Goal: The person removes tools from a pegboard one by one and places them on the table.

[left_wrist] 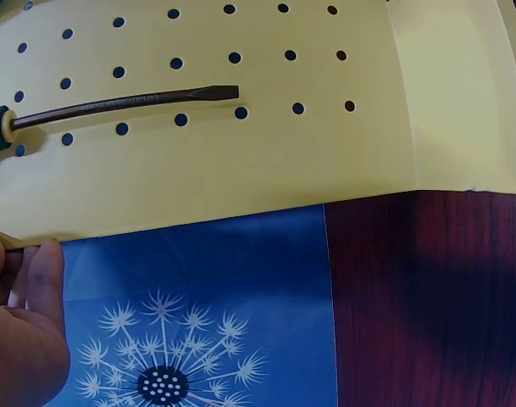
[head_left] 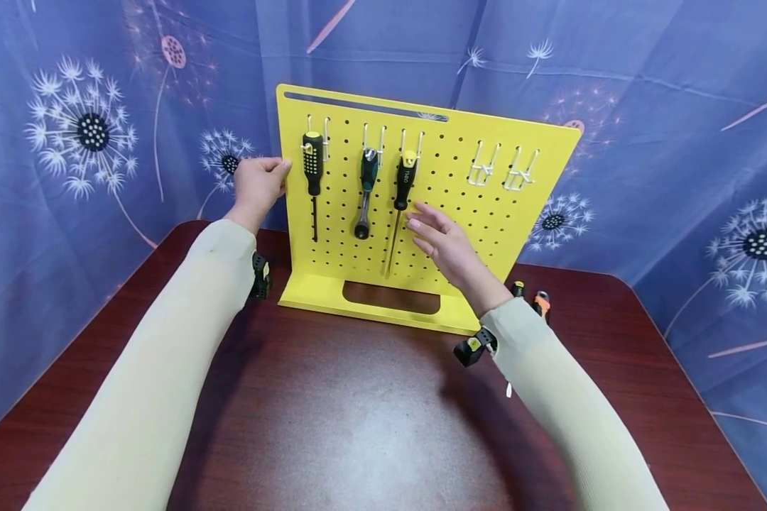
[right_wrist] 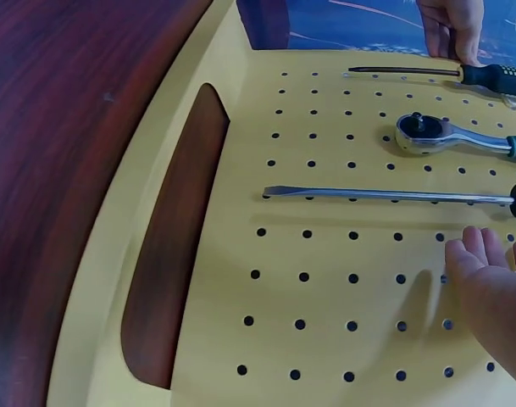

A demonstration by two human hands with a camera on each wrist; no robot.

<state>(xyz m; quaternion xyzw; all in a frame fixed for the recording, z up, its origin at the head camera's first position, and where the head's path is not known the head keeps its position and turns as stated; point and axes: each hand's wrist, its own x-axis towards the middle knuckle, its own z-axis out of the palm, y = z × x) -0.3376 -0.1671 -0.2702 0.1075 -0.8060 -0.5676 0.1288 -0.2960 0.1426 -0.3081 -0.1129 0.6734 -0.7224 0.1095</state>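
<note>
A yellow pegboard (head_left: 447,142) stands upright on the table, and my left hand (head_left: 258,186) pinches its left edge between thumb and fingers. Closest to that hand hangs a screwdriver with a black and yellow handle (head_left: 313,163). A ratchet wrench (head_left: 367,184) with a dark green grip hangs beside it. Third along is a long flathead screwdriver (head_left: 404,186), its blade pointing down. My right hand (head_left: 444,238) is just right of this one's shaft, fingers extended and loosely spread, holding nothing. In the right wrist view, the fingertips lie a little apart from the long screwdriver (right_wrist: 385,195).
White hooks (head_left: 482,167) sit at the board's upper right. Behind the right forearm, an orange-handled tool (head_left: 542,304) and a dark handle (head_left: 518,288) lie partly hidden on the dark red table (head_left: 332,397). A blue dandelion-print curtain (head_left: 383,42) hangs behind.
</note>
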